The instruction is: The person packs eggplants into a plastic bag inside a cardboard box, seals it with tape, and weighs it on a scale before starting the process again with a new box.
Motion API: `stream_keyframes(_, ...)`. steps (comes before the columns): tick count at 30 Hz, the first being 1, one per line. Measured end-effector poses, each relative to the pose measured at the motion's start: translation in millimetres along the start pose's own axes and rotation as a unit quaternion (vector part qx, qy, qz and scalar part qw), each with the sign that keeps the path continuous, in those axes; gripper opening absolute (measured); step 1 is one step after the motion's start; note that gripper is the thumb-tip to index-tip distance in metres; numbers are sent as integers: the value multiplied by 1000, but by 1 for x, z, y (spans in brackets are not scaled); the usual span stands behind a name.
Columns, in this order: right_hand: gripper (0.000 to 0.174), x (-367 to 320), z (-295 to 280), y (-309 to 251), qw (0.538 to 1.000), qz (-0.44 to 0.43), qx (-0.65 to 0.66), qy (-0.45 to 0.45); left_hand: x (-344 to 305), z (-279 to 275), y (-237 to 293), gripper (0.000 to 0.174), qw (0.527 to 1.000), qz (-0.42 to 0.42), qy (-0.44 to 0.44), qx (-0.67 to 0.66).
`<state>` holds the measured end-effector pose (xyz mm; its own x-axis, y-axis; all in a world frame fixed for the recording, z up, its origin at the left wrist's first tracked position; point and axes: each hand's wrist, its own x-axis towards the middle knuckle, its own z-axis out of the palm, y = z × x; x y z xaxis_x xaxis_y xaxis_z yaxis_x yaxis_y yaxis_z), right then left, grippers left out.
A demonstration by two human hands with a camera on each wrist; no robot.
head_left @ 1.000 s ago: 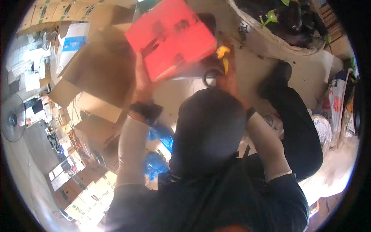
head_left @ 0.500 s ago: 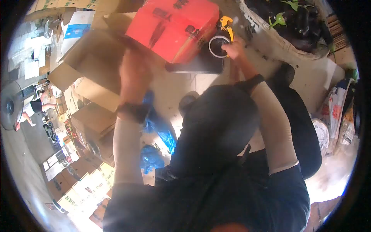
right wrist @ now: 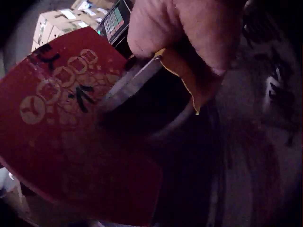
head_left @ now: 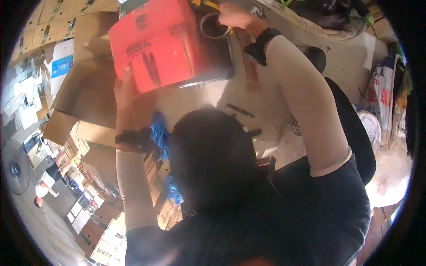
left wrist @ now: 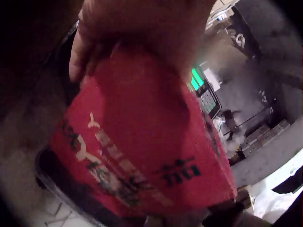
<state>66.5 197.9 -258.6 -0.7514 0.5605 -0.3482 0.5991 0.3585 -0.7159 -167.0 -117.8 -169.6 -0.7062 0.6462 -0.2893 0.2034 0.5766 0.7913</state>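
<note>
A red box (head_left: 153, 48) with dark lettering lies on a dark flat platform (head_left: 224, 60). At its lower left corner my left hand (head_left: 125, 91) grips it, the thumb against the near face; the left wrist view shows this hand (left wrist: 142, 21) over one end of the red box (left wrist: 137, 113). My right hand (head_left: 238, 17) holds a tape roll (head_left: 214, 25) with yellow parts beside the box's right side. In the right wrist view, fingers of that hand (right wrist: 189, 28) pinch the yellow piece (right wrist: 182, 75) close to the red box (right wrist: 71, 118).
An opened cardboard box (head_left: 91, 91) stands at left, with blue plastic (head_left: 159, 135) near it. A large sack of dark produce (head_left: 326, 15) is at upper right. A keypad device (left wrist: 207, 97) stands behind the red box. Someone (head_left: 46, 184) is visible far left.
The red box appears further left in the head view, which has also shifted. My left hand has come onto its lower left corner. My right hand has moved up and left with the tape.
</note>
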Motion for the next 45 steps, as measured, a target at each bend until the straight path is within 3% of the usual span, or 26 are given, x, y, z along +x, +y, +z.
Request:
stream_keyframes(2,37,-4,-1,4,1000,1,6,-18,-6,8,12,73,995,-50,14,-82)
stream_keyframes(5,25,-15,16,28,995,-37,83,-49,4,-2,3,70,993,-110,22,-24)
stream_keyframes(7,38,-32,59,79,960,-213,-62,-170,2,0,12,70,991,-124,17,-40)
stream_keyframes(8,56,-89,40,29,967,-126,-85,-204,0,3,19,70,988,-140,11,-59)
stream_keyframes(9,67,-120,62,38,965,-139,61,-215,-2,4,21,70,989,-137,11,-61)
stream_keyframes(11,73,-173,104,44,968,-124,122,-180,-9,6,24,72,993,-110,19,-37)
stream_keyframes(14,80,-222,95,-13,985,-43,108,-124,-17,11,32,74,993,-96,-2,-68)
stream_keyframes(15,80,-215,124,-11,985,-83,150,-30,-21,11,27,74,993,-93,-2,-68)
stream_keyframes(16,80,-213,142,1,985,-87,148,-27,-24,12,19,76,996,-62,-44,-51)
stream_keyframes(18,80,-212,137,-26,971,92,214,-57,-33,14,23,78,995,-27,-85,-34)
stream_keyframes(20,79,-206,146,-25,980,78,182,-3,-41,29,25,84,984,-117,20,-133)
stream_keyframes(24,76,-187,139,-14,985,56,154,48,-47,35,31,61,994,-70,0,-80)
stream_keyframes(25,75,-183,113,-14,992,87,85,-30,-47,36,33,61,994,-72,2,-83)
stream_keyframes(27,75,-146,98,40,993,-84,-50,-70,-50,39,38,62,996,-68,16,-56)
stream_keyframes(29,61,-123,40,21,970,-109,-135,-172,-56,47,43,61,992,-60,16,-108)
stream_keyframes(31,56,-93,39,25,967,-77,-136,-199,-51,47,36,60,986,-51,18,-158)
stream_keyframes(33,51,-84,39,21,963,-49,-140,-227,-37,47,25,83,978,-88,127,-137)
stream_keyframes(36,39,-81,35,15,952,-33,-218,-212,-50,58,42,83,967,-109,129,-192)
stream_keyframes(37,40,-67,24,9,874,-160,-351,-297,-58,59,56,83,967,-111,129,-187)
stream_keyframes(38,42,-60,22,4,756,-280,-464,-367,-67,59,70,71,979,-82,78,-170)
stream_keyframes(39,42,-57,41,12,759,-282,-459,-366,-72,60,77,60,986,-50,27,-154)
stream_keyframes(40,45,-57,65,16,883,-286,-278,-249,-60,54,47,60,987,-50,27,-149)
stream_keyframes(41,48,-54,91,21,952,-273,-81,-115,-38,41,-6,60,998,47,21,-25)
stream_keyframes(42,48,-57,121,17,963,-227,-80,-117,-24,33,-32,61,984,144,14,100)
stream_keyframes(43,49,-67,144,5,973,-183,-83,-117,-28,39,-5,61,983,151,18,99)
stream_keyframes(45,39,-101,187,-1,987,-83,-36,-136,-55,60,62,62,978,-163,85,-98)
